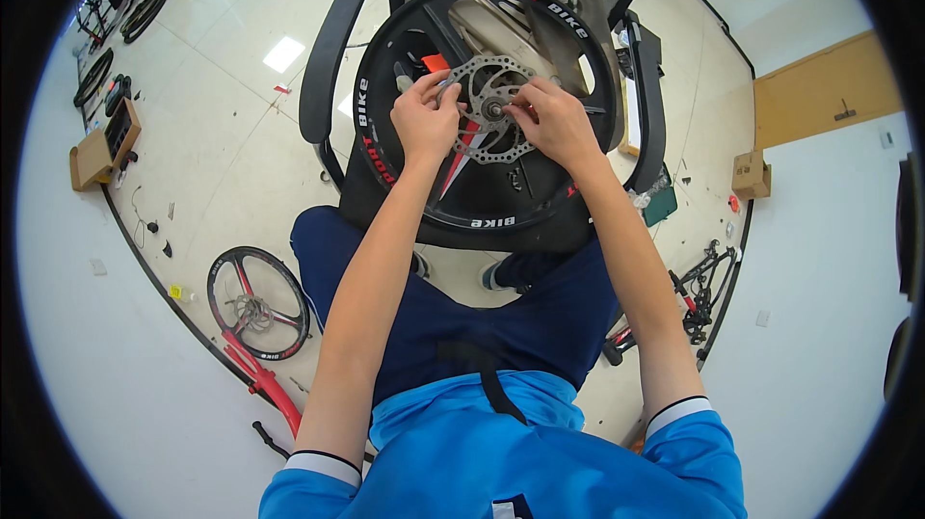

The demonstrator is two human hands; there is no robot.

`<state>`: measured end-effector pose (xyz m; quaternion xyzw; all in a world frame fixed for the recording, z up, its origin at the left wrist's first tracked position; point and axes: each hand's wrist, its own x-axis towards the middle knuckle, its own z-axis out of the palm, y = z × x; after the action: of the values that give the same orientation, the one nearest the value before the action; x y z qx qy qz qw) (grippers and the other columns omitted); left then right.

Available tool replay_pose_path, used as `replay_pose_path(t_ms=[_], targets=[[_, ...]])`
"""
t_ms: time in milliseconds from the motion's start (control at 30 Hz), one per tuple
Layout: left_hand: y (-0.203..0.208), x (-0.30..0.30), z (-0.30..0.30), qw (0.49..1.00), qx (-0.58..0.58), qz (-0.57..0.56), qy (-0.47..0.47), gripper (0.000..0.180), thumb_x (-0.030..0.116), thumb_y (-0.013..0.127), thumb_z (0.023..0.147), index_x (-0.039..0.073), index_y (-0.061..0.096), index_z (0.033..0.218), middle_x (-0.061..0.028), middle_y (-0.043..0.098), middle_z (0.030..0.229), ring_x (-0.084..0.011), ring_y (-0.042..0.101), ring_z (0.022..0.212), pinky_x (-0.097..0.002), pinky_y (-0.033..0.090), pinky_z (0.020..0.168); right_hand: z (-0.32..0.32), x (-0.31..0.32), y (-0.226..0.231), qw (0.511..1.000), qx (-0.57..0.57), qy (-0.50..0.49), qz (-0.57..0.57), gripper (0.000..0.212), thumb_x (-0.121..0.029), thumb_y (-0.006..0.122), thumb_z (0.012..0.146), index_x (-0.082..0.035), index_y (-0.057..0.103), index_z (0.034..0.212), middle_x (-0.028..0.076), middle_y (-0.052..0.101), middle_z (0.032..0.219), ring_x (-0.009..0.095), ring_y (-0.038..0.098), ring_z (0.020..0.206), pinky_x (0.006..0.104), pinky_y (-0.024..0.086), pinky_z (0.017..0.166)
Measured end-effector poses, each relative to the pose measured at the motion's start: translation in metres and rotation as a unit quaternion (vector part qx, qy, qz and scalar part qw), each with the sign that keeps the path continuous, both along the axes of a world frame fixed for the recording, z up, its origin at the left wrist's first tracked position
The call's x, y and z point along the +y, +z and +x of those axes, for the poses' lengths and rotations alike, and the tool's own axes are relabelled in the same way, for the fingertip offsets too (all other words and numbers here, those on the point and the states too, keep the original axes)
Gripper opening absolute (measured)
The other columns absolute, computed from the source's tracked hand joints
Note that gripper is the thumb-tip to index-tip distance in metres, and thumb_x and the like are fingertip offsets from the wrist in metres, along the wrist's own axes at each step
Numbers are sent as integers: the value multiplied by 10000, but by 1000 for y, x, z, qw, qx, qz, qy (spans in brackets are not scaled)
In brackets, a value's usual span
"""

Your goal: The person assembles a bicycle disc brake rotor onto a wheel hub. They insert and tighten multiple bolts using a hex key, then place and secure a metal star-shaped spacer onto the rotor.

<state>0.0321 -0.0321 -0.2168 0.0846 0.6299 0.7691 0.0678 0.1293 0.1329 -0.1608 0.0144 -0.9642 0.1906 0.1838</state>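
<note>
A black bicycle wheel (494, 222) with printed rim and a few broad spokes lies flat across a black chair's seat. At its hub is a silver brake disc rotor (503, 150) with holes and curved arms, around the axle end (494, 108). My left hand (427, 119) is over the rotor's left edge, thumb and fingertips drawn together; whatever they pinch is too small to name. Close to the axle, on its right side, my right hand (557, 124) has its fingertips pinched together over the rotor. What is between them is hidden.
The chair's armrests (332, 56) flank the wheel, with a pale frame part (487, 23) beyond it. Another wheel (258, 302) and a red fork (268, 382) lie at the left. Cardboard boxes (752, 175) and a dark bicycle frame (708, 288) are at the right.
</note>
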Motion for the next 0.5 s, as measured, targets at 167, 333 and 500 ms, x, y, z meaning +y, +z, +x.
replay_pose_path(t_ms=[167,333,500], targets=[[0,0,1,1000,0,-5,5,249,6,684,908,-88,668,1138,-161,754,912,-171,744,731,-249,567,631,11,-15,14,997,16,-16,-70,113,-109,757,832,-45,717,916,93,642,891,300,665,784,377,536,709],[-2,0,0,1000,-2,-3,-7,266,21,696,915,-66,666,1165,-134,750,932,-152,731,733,-239,562,607,7,1,-2,996,46,19,-70,100,-107,761,832,-46,724,901,84,647,877,291,669,760,365,533,691],[-2,0,-1,1000,-7,-10,-9,272,29,700,919,-52,667,1176,-123,748,942,-143,724,736,-235,561,599,3,0,-7,998,49,-13,-21,122,-122,772,823,-51,732,913,84,656,875,288,671,746,354,533,682]])
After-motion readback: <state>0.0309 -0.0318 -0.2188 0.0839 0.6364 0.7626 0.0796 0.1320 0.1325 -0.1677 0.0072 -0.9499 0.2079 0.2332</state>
